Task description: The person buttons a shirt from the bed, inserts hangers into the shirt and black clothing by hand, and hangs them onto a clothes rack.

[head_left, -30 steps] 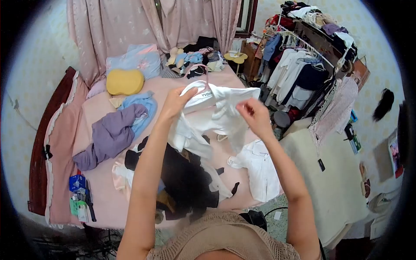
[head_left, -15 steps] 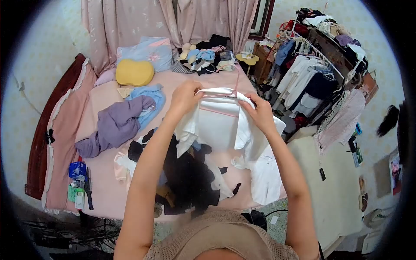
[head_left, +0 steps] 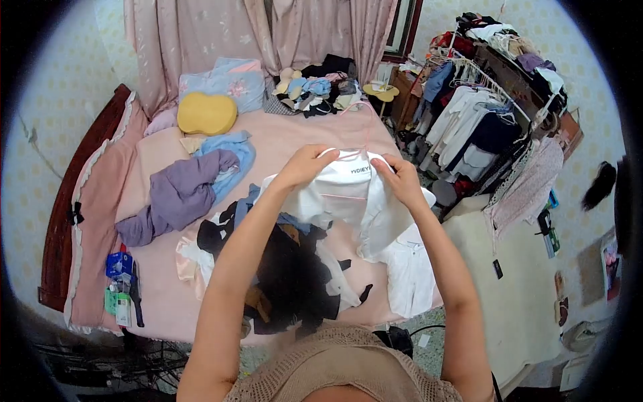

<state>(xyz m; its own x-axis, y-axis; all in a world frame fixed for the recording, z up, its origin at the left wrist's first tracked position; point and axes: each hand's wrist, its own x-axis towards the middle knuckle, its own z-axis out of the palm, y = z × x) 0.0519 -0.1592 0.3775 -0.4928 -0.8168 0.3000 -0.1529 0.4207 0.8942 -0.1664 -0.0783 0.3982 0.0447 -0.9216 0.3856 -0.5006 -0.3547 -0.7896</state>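
A white shirt (head_left: pixel 385 208) hangs between my hands above the bed, its collar spread and printed lettering showing inside the neck. Inside it is a pink hanger (head_left: pixel 368 127), whose hook rises above the collar. My left hand (head_left: pixel 307 166) grips the left side of the collar, and my right hand (head_left: pixel 400 179) pinches the right side. Below lies a heap of dark clothes (head_left: pixel 295 275). White trousers (head_left: pixel 410 278) lie on the bed at the right, partly under the shirt.
The pink bed (head_left: pixel 174 305) holds a purple garment (head_left: pixel 184 191), a yellow pillow (head_left: pixel 207 112) and a far clothes pile (head_left: pixel 318 87). A loaded clothes rack (head_left: pixel 469 120) stands at the back right, beyond a cream surface (head_left: pixel 502 301).
My right hand, apart from the collar a second ago, now grips it. The shirt has been spread between both hands, and its collar has tilted to show the lettering. The view has shifted.
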